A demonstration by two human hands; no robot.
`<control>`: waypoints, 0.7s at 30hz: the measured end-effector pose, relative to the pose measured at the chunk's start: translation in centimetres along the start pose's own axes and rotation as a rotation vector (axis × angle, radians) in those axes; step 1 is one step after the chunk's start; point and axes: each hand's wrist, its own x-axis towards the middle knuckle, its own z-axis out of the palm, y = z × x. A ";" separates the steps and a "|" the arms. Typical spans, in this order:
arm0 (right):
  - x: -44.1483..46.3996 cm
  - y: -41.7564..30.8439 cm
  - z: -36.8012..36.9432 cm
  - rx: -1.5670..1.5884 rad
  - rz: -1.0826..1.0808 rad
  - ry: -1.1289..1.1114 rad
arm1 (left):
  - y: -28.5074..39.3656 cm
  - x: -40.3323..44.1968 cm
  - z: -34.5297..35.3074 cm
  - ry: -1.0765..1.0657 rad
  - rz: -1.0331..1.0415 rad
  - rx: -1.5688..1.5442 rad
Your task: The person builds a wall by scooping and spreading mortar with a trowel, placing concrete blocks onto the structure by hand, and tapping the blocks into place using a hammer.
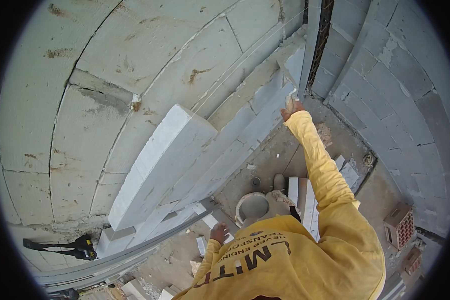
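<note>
My right hand [293, 109] reaches out at the far end of a low wall of white blocks [255, 122]. Its fingers are closed around a small pale object [289, 102], whose kind I cannot make out, close against the wall's end. My left hand [219, 233] hangs lower, near the wall's near part, with fingers loosely bent and nothing visible in them. One large white block [160, 155] stands on top of the low wall, nearer to me. Below my chest, a round bucket [253, 207] holds grey wet material.
A taller block wall [110, 120] rises behind the low one; another wall [395, 100] stands to the right. White blocks [307, 200], red hollow bricks [398, 227] and rubble lie on the floor. A black-and-yellow tool [85, 247] lies at lower left, beside a metal rail [150, 247].
</note>
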 end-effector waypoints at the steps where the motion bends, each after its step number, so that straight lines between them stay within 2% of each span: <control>1: -0.8 -0.5 0.3 -0.107 0.018 -0.052 | -0.7 0.7 -0.8 -0.038 -0.045 -0.042; 2: -1.7 -1.0 0.8 -0.214 0.034 -0.101 | -1.4 1.7 -1.7 -0.079 -0.086 -0.085; 3: -3.8 -1.2 1.8 -0.180 0.015 -0.118 | -2.7 3.3 -3.4 -0.139 0.232 0.442; 4: -5.6 -0.6 3.0 -0.044 -0.091 -0.136 | -4.8 5.9 -5.9 -0.193 0.554 0.966; 5: -7.1 -0.5 4.3 -0.096 -0.041 -0.188 | -6.2 6.9 -7.0 -0.237 0.873 1.490; 8: -11.4 -2.0 3.8 -0.035 -0.091 -0.365 | -5.5 4.4 -5.9 -0.226 0.544 1.521; 9: -11.4 -2.3 3.6 0.042 -0.009 -0.457 | -6.3 5.1 -6.9 -0.236 0.555 1.259; 12: -10.1 -3.7 0.7 0.358 0.239 -0.757 | -6.1 6.2 -7.1 -0.149 0.648 1.349; 13: -9.9 -4.7 -1.4 0.527 0.331 -0.868 | -5.7 6.1 -7.2 -0.167 0.778 1.378; 14: -9.8 -4.9 -2.5 0.699 0.426 -0.973 | -4.6 4.9 -5.9 -0.154 0.532 0.940; 15: -9.9 -4.3 -2.4 0.835 0.385 -1.025 | -3.3 3.2 -3.7 -0.133 0.292 0.500; 16: -10.2 -4.4 -1.8 0.814 0.345 -1.026 | -1.9 1.8 -1.9 -0.107 0.058 0.058; 19: -11.4 -5.2 1.2 0.724 0.215 -1.034 | 1.8 0.0 1.2 -0.044 -0.092 -0.154; 21: -13.3 -6.4 3.9 0.661 0.152 -0.937 | 3.1 -2.2 4.0 0.043 0.037 0.026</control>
